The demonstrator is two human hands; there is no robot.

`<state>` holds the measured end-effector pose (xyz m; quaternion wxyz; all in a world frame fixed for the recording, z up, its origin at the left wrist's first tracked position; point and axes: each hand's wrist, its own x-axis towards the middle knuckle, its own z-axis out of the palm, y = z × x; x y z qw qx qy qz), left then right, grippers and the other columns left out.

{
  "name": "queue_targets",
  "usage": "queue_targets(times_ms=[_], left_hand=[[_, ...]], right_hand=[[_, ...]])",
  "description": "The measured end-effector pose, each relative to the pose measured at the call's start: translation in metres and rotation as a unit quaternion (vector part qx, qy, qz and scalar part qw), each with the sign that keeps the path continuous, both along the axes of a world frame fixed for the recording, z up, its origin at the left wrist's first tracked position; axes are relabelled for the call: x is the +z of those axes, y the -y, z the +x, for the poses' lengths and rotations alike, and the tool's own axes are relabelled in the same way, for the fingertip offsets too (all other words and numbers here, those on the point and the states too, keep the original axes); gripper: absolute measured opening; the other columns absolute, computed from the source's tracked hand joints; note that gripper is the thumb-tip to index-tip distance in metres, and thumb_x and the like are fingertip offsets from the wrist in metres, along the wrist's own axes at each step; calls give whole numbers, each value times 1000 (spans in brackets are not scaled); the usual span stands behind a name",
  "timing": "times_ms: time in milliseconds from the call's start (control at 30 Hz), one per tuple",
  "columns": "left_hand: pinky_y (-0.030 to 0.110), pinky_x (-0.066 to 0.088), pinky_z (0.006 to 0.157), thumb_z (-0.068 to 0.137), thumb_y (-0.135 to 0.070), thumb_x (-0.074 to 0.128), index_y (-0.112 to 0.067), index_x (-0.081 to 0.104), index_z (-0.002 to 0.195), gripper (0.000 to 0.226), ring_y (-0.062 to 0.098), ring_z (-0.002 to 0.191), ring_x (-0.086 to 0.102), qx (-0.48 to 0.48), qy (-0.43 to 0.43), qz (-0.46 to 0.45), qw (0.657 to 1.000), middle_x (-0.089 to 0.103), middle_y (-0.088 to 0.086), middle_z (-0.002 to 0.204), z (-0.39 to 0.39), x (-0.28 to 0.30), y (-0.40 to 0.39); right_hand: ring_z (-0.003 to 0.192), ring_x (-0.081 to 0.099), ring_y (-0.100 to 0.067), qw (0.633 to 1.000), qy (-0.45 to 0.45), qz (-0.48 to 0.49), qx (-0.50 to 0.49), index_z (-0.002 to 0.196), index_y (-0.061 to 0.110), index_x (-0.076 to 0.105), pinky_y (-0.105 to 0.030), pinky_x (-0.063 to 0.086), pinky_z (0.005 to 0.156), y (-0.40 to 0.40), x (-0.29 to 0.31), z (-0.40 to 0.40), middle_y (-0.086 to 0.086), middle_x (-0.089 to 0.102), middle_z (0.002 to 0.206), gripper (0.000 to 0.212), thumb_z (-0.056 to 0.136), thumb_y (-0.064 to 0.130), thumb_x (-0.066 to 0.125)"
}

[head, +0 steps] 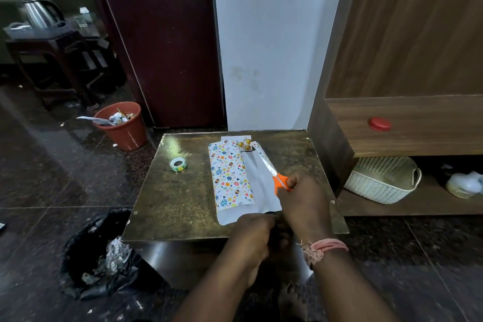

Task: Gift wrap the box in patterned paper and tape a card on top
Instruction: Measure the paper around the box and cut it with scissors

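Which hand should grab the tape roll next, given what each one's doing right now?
Left. The tape roll lies on the table's left side, nearer the left hand holding the paper's edge; the right hand grips the scissors.

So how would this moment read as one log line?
step: cutting paper | right hand: holds scissors | left hand: holds paper's near edge | tape: on table, untouched
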<state>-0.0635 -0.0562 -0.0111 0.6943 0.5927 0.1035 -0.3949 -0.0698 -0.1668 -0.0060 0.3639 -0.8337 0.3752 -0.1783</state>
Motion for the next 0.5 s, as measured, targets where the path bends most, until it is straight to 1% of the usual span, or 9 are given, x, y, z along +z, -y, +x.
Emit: queue_targets(times_ms=[67,167,200,233,267,300,367,433,500], left_hand=[[31,55,59,97,4,48,15,67,112,26,27,71,61,29,-44,-39,998,66,26,95,0,-2,1],[30,62,61,103,-6,52,13,62,118,25,27,75,64,68,-127,-107,984,64,28,99,1,-3,2],[32,63,62,104,-9,54,13,60,120,28,28,79,65,83,-155,-129,976,64,28,101,3,-4,2],[34,64,62,104,-11,56,14,60,121,30,30,84,65,99,-183,-152,966,64,29,105,4,-4,2],[36,64,64,103,-12,58,14,59,121,32,32,89,65,115,-206,-174,956,64,30,110,5,-4,2],[39,63,67,102,-12,59,14,59,120,31,34,93,66,134,-225,-191,946,64,30,114,5,-3,2],[40,61,74,100,-8,62,14,59,114,26,34,93,66,182,-244,-208,930,66,28,108,5,0,2],[41,60,69,98,-3,64,12,60,103,16,32,89,66,225,-246,-212,919,66,24,95,5,3,4],[41,58,64,97,-1,65,9,60,93,12,29,84,67,243,-247,-205,915,67,21,89,3,6,5]], right_hand=[[78,62,-31,999,13,34,-25,75,15,56,-31,42,63,4,3,0,-6,66,77,16,81,14,71],[74,62,-28,998,22,58,-34,78,12,59,-26,38,54,8,8,-3,-2,64,73,13,81,11,71],[72,65,-29,996,28,72,-38,78,11,59,-25,42,54,10,9,-3,-3,66,74,13,81,10,71],[69,69,-31,992,43,108,-43,78,10,58,-29,51,56,12,8,-3,-7,67,75,15,81,8,72],[65,71,-33,984,64,160,-46,79,9,58,-38,59,60,14,9,-4,-11,68,77,17,81,4,73],[61,72,-35,971,82,218,-50,79,9,56,-47,63,63,16,9,-5,-14,67,79,19,82,0,74],[59,71,-35,951,103,284,-56,79,9,55,-53,63,66,22,9,-9,-19,65,81,23,83,-4,74],[57,70,-34,950,103,290,-56,79,7,54,-55,63,68,26,9,-14,-18,63,79,23,83,-5,73],[55,70,-32,947,99,300,-57,82,6,53,-56,62,70,27,10,-18,-16,63,78,22,85,-5,72]])
